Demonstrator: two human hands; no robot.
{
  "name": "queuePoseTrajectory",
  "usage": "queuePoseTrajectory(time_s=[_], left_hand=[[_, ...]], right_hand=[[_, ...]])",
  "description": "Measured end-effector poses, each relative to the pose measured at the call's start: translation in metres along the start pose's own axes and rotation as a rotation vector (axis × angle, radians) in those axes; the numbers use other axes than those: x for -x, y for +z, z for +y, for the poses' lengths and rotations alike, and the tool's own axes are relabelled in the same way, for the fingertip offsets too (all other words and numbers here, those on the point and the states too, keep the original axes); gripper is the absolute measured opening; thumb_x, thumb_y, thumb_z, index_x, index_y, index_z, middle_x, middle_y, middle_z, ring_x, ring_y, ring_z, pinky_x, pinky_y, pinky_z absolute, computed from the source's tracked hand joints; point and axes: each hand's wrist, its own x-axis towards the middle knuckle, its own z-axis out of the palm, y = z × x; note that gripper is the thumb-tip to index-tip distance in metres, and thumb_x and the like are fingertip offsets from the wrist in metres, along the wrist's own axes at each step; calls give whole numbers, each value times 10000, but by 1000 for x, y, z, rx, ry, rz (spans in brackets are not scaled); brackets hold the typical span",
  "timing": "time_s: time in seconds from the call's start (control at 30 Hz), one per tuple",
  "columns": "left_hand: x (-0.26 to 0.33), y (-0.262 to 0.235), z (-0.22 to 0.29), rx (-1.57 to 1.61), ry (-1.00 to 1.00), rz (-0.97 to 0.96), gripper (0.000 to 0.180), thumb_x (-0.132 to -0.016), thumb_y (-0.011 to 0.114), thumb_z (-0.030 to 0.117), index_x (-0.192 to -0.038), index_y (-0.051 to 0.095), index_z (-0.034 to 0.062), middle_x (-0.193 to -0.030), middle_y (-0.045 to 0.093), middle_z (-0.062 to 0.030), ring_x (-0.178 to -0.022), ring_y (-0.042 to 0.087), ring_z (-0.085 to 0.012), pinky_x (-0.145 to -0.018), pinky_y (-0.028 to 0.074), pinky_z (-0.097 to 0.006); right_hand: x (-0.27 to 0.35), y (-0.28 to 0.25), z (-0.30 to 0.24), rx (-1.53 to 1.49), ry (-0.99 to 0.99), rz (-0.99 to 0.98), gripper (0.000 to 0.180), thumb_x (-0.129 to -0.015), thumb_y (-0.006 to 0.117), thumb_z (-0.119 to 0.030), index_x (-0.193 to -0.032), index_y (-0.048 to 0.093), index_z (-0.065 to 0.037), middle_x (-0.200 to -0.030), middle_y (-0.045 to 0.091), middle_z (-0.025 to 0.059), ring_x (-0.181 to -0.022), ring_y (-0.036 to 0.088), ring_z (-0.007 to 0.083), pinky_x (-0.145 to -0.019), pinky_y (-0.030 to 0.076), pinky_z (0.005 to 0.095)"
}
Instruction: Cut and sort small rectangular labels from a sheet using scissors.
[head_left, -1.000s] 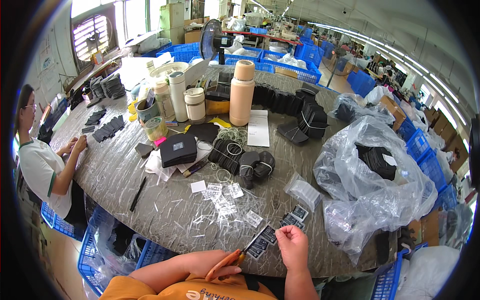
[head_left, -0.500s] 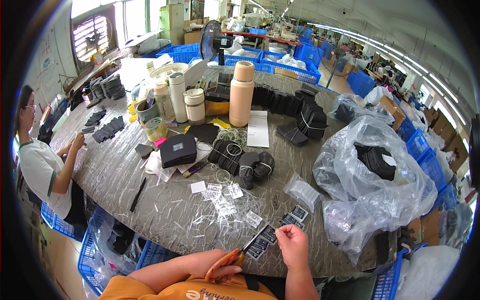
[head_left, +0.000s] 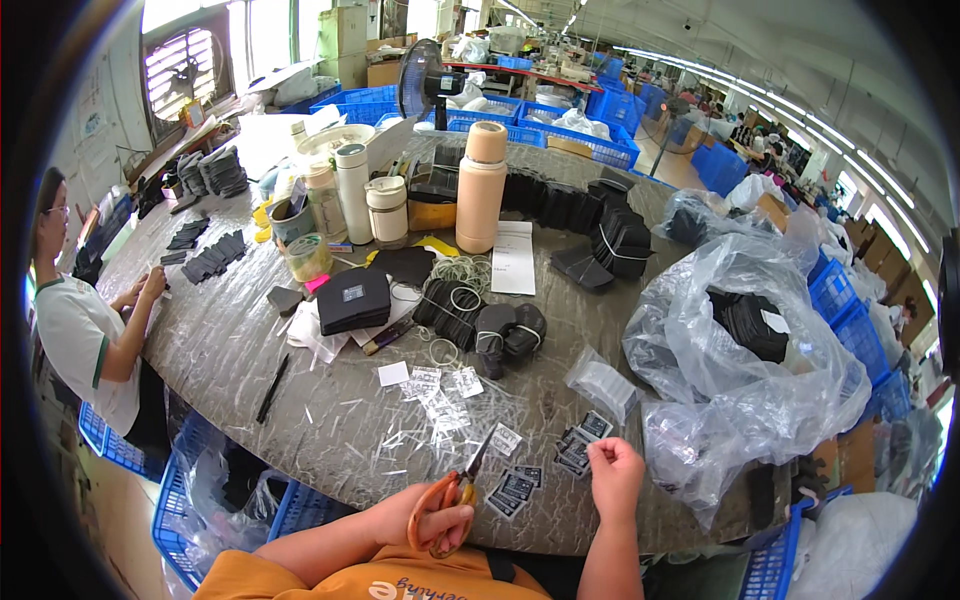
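My left hand (head_left: 440, 518) is closed around orange-handled scissors (head_left: 462, 482), whose blades are nearly together and point up and away over the table. Just right of the blades lies a small group of black labels (head_left: 516, 489) with white print and pale borders. My right hand (head_left: 617, 478) has thumb and finger pinched together at the edge of a second, overlapping group of black labels (head_left: 575, 448). Whatever is between those fingertips is too small to make out. A loose pale printed piece (head_left: 506, 440) rests beyond the scissors' tip.
Clear scraps and strips (head_left: 440, 430) litter the table left of the labels. Bundled black pieces (head_left: 450, 312), a peach bottle (head_left: 482, 190) and cups stand farther back. A large clear bag (head_left: 690, 400) of black pieces lies right. A co-worker (head_left: 85, 330) sits left.
My right hand has moved right, from the nearer labels to the farther group, which now shows more labels. The scissors have lifted away from the nearer labels and their blades now point more upward.
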Motion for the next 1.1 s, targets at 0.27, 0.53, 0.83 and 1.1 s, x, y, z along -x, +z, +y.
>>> queuePoseTrajectory(time_s=[0.27, 0.53, 0.83, 1.1], left_hand=[[-5, -2, -16, 2, 19, -35, 336, -914, 498, 272, -691, 560, 27, -590, 555, -22, -535, 526, -95, -495, 400, -234], [-7, -2, -13, 0, 21, 33, 337, -907, 504, 241, -649, 547, 28, -568, 556, -29, -499, 524, -92, -472, 410, -233], [-4, 0, -12, -7, 12, 2, 292, -896, 527, 257, -711, 562, 33, -608, 560, -16, -547, 529, -86, -506, 416, -228], [-5, 2, -15, -66, 29, -3, 249, -893, 531, 255, -774, 547, 36, -627, 564, -7, -559, 536, -83, -509, 422, -224]], right_hand=[[-7, 0, 12, 340, -42, 118, 115, -737, 667, -128, -762, 623, -25, -688, 599, 86, -625, 576, 215, -596, 447, 318], [31, 7, -27, 482, -284, -28, 141, -704, 696, -176, -734, 599, -77, -761, 545, 80, -727, 553, 288, -630, 445, 371], [57, 33, -11, 574, -263, -321, 224, -685, 710, -178, -851, 583, -99, -856, 535, 80, -804, 553, 286, -684, 453, 374], [56, 31, -15, 543, -239, -307, 216, -667, 715, -143, -817, 575, -78, -816, 551, 87, -786, 562, 294, -677, 454, 378]])
